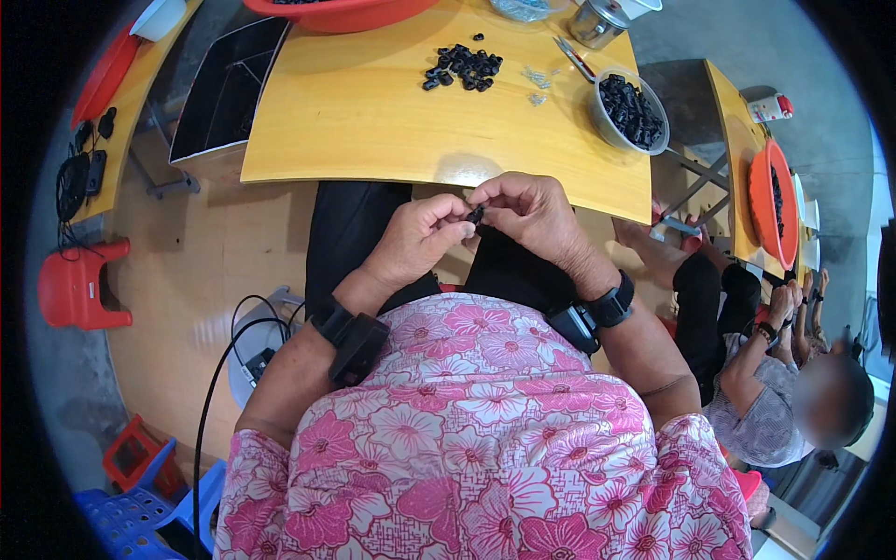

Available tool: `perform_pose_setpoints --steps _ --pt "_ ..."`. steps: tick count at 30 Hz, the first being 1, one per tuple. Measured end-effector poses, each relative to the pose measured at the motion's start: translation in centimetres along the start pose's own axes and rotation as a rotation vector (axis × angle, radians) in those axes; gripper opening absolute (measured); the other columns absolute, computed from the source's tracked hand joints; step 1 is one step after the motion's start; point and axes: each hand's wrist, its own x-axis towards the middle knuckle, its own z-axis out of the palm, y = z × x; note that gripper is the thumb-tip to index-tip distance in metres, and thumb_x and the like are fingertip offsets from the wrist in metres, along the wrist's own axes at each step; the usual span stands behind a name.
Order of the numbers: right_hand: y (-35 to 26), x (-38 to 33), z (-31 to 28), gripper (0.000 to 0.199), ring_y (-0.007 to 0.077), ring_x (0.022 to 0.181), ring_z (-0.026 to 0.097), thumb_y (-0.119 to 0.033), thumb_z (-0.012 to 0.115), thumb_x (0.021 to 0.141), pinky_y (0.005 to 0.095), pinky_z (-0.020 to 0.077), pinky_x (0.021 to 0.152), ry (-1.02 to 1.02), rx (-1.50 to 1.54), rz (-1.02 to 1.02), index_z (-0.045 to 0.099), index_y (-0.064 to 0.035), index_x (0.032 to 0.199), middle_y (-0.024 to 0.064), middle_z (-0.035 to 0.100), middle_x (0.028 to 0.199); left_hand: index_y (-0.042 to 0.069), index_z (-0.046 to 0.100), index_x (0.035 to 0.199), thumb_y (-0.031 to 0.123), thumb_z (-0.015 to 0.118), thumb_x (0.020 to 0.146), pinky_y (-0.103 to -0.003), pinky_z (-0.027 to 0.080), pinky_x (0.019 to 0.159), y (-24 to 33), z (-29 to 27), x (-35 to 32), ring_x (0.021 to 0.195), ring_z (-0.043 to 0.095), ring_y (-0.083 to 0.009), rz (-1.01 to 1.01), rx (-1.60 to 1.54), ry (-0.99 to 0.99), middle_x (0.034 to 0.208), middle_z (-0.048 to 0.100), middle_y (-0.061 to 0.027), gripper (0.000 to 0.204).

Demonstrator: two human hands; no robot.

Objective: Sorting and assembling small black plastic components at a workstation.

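Yellow table | small black piece: irregular, details unclear | left fingers, right fingers: both pinching it

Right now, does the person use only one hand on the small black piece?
No, the left hand and the right hand meet at the small black piece, in front of the yellow table.
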Motion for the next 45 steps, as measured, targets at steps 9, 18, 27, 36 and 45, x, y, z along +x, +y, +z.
perform_pose_setpoints --steps 9,18,27,36,45 --pt "-1.7 0.3 0.6 0.025 0.0245 0.075 0.067 0.007 0.06 0.075 0.0321 0.0536 0.069 0.013 -0.567 -0.365 0.07 -0.0033 0.097 0.0135 0.068 0.085 -0.002 0.065 0.102 0.012 0.066 0.09 -0.023 0.047 0.069 0.1 -0.1 0.0 0.074 0.054 -0.0056 0.019 0.019 0.004 0.081 0.061 0.0001 0.018" --pt "-2.6 0.4 1.7 0.027 0.0305 0.076 0.066 0.006 0.062 0.074 0.0353 0.0536 0.068 0.0 -0.776 -0.429 0.07 -0.0057 0.096 0.0133 0.067 0.084 -0.002 0.066 0.106 0.012 0.067 0.09 -0.023 0.047 0.067 -0.6 -0.2 0.1 0.073 0.056 -0.0058 -0.026 0.054 0.052 0.082 0.064 -0.0008 0.021" --pt "-2.1 1.1 0.0 0.035 0.0199 0.078 0.069 0.01 0.06 0.074 0.0309 0.0544 0.071 -0.096 -0.548 -0.329 0.071 -0.0065 0.102 0.0094 0.07 0.086 -0.003 0.065 0.108 0.009 0.064 0.09 -0.023 0.048 0.07 0.1 -0.1 0.0 0.075 0.055 -0.0053 -0.02 0.005 0.017 0.083 0.063 0.0 0.022" --pt "-3.2 2.1 0.1 0.027 0.0301 0.082 0.069 0.006 0.056 0.072 0.0366 0.0551 0.076 -0.232 -0.628 -0.33 0.07 -0.0013 0.094 0.0162 0.071 0.087 -0.003 0.066 0.105 0.009 0.066 0.089 -0.023 0.047 0.069 0.0 -0.4 -0.1 0.075 0.055 -0.0048 -0.026 0.019 -0.009 0.083 0.062 0.0002 0.02" --pt "-2.3 1.0 0.6 0.028 0.0141 0.086 0.068 0.008 0.062 0.082 0.0276 0.0549 0.079 -0.09 -0.404 -0.189 0.069 -0.0019 0.107 0.0089 0.072 0.093 -0.003 0.066 0.102 0.008 0.066 0.09 -0.023 0.048 0.069 -0.6 -0.2 0.0 0.073 0.056 -0.0056 -0.023 -0.086 0.037 0.081 0.061 0.0006 0.017"
